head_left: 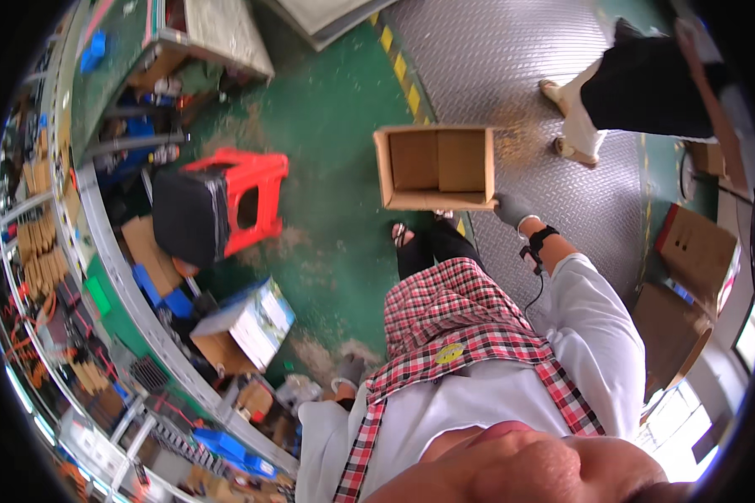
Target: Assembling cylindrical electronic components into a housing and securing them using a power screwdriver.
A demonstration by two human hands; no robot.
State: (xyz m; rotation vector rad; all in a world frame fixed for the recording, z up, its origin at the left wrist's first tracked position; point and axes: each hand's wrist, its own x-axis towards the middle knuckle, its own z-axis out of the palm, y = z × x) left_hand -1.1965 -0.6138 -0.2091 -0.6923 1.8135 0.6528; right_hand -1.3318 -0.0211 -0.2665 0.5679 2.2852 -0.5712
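My right hand (512, 208), in a grey glove with a black wrist strap, grips the lower right corner of an open, empty cardboard box (436, 166) held out in front of me above the floor. My left hand (349, 369), also in a grey glove, hangs low by my side at the end of a white sleeve. It is small and partly hidden, so its fingers cannot be made out. I wear a red plaid apron over white sleeves.
Another person (637, 88) in black and white stands on the grey tread-plate floor (495, 67) at the upper right. A red stool (243, 197) with a black cushion stands to the left. A printed box (256, 323) lies by a metal conveyor rail (134, 302). Brown cartons (698, 251) sit at the right.
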